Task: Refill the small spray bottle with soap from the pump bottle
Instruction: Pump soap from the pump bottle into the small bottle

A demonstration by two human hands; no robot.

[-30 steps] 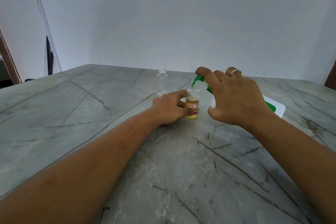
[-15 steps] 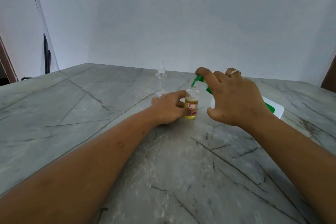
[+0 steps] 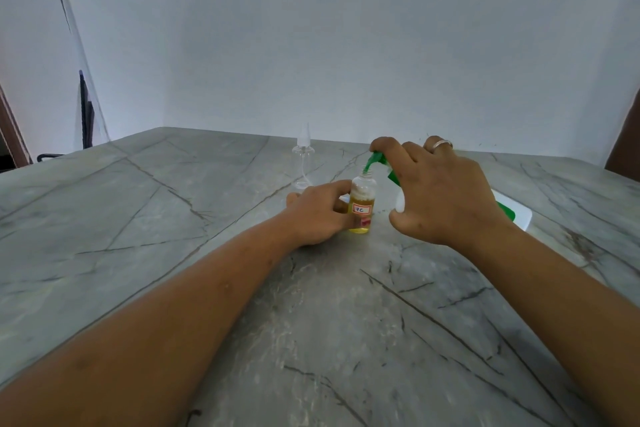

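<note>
The small spray bottle (image 3: 362, 204) stands upright on the grey table (image 3: 173, 218), just in front of the person, with its top off. The left hand (image 3: 317, 213) holds it from the left side, and its fingers are wrapped tight around the lower part of the bottle. The right hand (image 3: 440, 198) is just to the right of it and a bit higher, curled over the pump bottle (image 3: 516, 213) and closed on its top. The pointer finger presses down on the green pump head (image 3: 375, 160), and the green spout points down right over the open mouth of the small bottle. The small bottle is clear and has yellow soap in it, filled to more than half, with foam on top. It has a white label with a red edge and dark writing on it. The pump bottle is white with green on it, and most of it hides behind the right hand. A ring (image 3: 440, 144) sits on one finger of that hand. One clear spray top (image 3: 303, 152) with a thin tube stands farther back on the table, apart from both hands. There is one small bottle, one pump bottle, one spray top and two hands.
</note>
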